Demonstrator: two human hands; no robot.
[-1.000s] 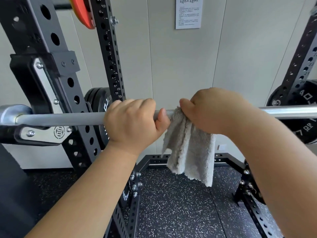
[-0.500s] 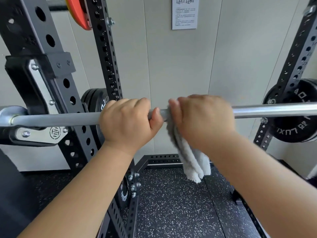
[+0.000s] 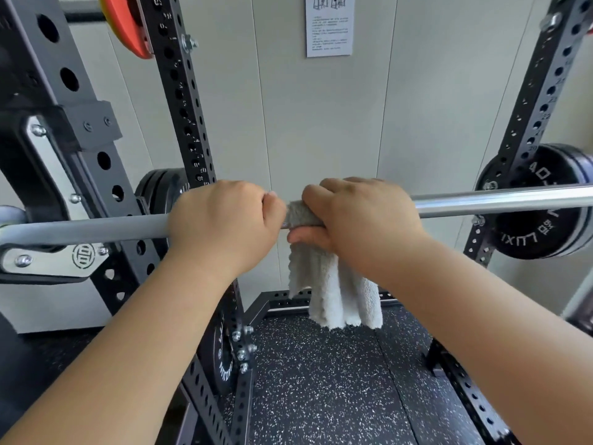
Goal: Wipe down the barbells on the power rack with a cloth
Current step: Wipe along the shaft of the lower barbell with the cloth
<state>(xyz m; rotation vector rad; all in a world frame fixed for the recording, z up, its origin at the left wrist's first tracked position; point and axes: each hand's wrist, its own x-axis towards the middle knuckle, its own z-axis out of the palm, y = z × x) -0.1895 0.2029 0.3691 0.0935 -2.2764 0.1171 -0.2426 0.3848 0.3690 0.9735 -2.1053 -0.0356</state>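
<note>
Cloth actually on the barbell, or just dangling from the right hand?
Touching. Head view: the cloth wraps over the barbell under the right hand, which grips it there; its tail hangs below.

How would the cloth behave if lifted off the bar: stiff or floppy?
Likely floppy: the cloth drapes over the barbell, hanging in loose folds. Probably light, being thin; its fluffy pile should grip, not slip, under the right hand.
</note>
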